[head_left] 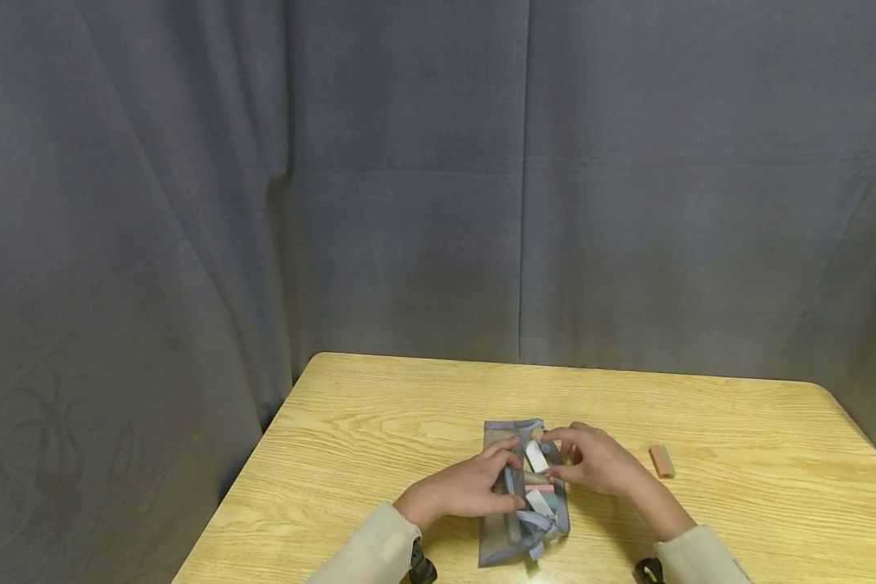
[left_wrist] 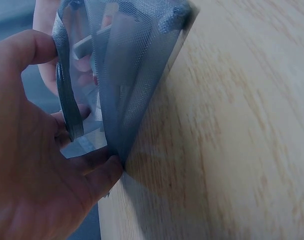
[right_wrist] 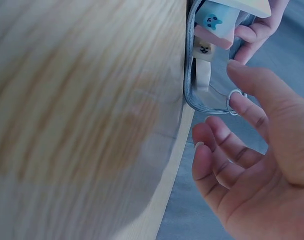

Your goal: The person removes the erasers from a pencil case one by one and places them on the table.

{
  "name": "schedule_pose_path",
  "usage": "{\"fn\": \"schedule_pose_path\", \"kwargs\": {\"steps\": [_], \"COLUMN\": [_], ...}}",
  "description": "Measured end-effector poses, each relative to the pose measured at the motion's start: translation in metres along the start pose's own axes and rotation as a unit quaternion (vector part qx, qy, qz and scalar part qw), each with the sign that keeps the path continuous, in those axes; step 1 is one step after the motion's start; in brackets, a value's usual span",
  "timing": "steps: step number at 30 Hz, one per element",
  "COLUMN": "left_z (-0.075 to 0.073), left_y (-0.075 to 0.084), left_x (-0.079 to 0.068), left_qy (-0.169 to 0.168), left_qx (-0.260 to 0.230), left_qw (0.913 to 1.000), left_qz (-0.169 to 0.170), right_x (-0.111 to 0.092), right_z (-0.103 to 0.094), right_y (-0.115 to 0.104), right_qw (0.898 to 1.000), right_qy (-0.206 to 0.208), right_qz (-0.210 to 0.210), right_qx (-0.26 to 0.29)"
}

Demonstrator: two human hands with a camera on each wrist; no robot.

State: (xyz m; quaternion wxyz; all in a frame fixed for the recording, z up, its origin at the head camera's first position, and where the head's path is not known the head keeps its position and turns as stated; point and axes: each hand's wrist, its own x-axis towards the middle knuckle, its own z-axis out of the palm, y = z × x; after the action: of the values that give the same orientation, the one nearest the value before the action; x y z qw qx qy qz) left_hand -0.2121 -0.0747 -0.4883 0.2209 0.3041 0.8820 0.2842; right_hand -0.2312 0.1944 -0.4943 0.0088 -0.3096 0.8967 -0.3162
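A grey-blue mesh pouch (head_left: 498, 539) lies unzipped on the table, with its opening facing right. My left hand (head_left: 470, 488) grips the pouch near its zipped edge, fingers spread along the opening. Inside are several eraser-like blocks: a white block (head_left: 536, 457), a second white block (head_left: 539, 503) and a pink block (head_left: 538, 488). A pale block with a blue animal face (right_wrist: 212, 22) shows in the right wrist view. At the pouch's right side is my right hand (head_left: 602, 462), fingers loosely bent. One fingertip touches a metal ring (right_wrist: 233, 103); no block shows between the fingers.
A pink and green block (head_left: 661, 461) lies on the wooden table (head_left: 380, 397), to the right of my right hand. Grey curtains (head_left: 409, 203) hang behind the table and at its sides. Dark straps (head_left: 422, 565) show at both wrists.
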Motion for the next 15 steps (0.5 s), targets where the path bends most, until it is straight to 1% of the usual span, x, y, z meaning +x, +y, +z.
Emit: {"fn": "schedule_pose_path", "kwargs": {"steps": [3, 8, 11, 15], "left_z": [-0.0001, 0.001, 0.0016, 0.0019], "left_y": [-0.0001, -0.0011, -0.0013, 0.0], "left_x": [0.0007, 0.0015, 0.002, 0.0019], "left_qy": [0.001, 0.002, 0.005, 0.008], "left_qx": [0.004, 0.005, 0.009, 0.024], "left_qw": [1.0, 1.0, 0.9999, 0.9997], "left_qz": [0.003, 0.007, 0.006, 0.005], "right_x": [0.0, 0.0001, 0.0011, 0.003], "right_z": [-0.0005, 0.0019, 0.0028, 0.0049], "right_y": [-0.0001, -0.0007, -0.0021, -0.003], "right_qw": [1.0, 1.0, 1.0, 0.999], "right_qy": [0.005, 0.001, -0.009, -0.03], "right_qz": [-0.006, -0.007, -0.011, 0.004], "right_qx": [-0.001, 0.005, 0.015, 0.025]}}
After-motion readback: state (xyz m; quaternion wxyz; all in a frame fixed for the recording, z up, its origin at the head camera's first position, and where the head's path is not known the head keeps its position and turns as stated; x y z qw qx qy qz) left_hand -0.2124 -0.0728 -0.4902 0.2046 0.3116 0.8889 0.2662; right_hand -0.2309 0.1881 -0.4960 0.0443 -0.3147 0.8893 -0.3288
